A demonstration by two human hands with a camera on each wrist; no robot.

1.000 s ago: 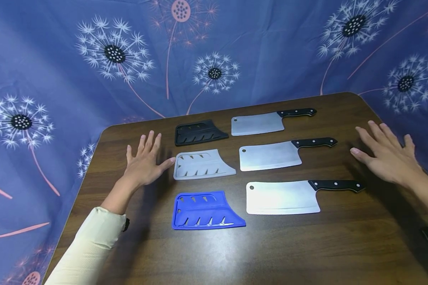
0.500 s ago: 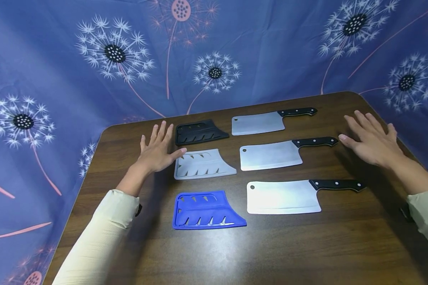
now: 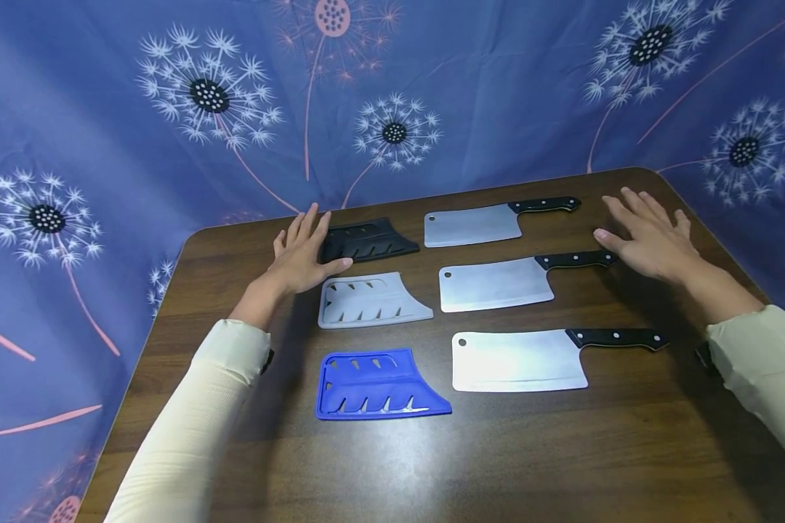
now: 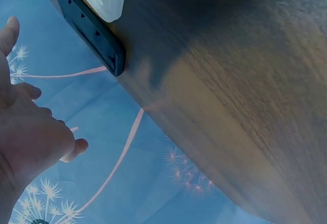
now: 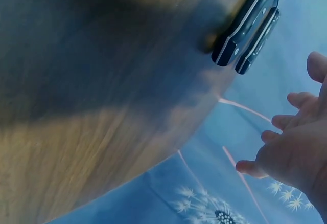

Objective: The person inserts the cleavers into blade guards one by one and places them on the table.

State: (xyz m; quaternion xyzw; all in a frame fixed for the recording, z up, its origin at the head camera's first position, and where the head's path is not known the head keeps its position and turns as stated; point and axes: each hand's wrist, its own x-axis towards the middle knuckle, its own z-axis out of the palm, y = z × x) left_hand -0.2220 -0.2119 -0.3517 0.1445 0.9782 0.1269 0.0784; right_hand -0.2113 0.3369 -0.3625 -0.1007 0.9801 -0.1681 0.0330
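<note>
My left hand [image 3: 301, 256] hovers at the left end of the black blade cover [image 3: 371, 241], overlapping its edge in the head view, fingers spread and holding nothing. Below that cover lie a white blade cover [image 3: 373, 301] and a blue blade cover [image 3: 381, 388], in a column. To their right rest three cleavers with black riveted handles: the far cleaver [image 3: 472, 227], the middle cleaver [image 3: 496, 287] and the near cleaver [image 3: 518, 363]. My right hand [image 3: 654, 236], fingers spread and holding nothing, is just right of the middle cleaver's handle. In the right wrist view two cleaver handles [image 5: 248, 24] show near that hand.
The brown wooden table [image 3: 497, 465] has rounded far corners. Behind and to its left hangs a blue cloth [image 3: 497, 94] printed with dandelions. Each forearm wears a pale sleeve [image 3: 190, 407] with a dark band by the cuff.
Both hands have moved inward and farther forward: the left toward the black blade cover, the right toward the cleaver handles. The covers and cleavers have stayed in place.
</note>
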